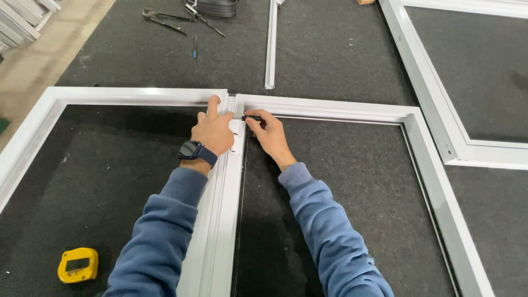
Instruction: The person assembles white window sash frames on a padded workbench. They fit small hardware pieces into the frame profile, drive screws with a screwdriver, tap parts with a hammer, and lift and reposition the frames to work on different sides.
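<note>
Two hands meet at twelve o'clock; left hand (213, 132) presses the white frame (220, 220), fingers spread; right hand (270, 135) pinches a small black tool (252, 117); it might slip, scratching paint.

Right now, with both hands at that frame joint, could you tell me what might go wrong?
The small black tool in the right hand points at the left hand pressing the white frame; a slip could jab it. The centre bar may also shift at the joint.
</note>
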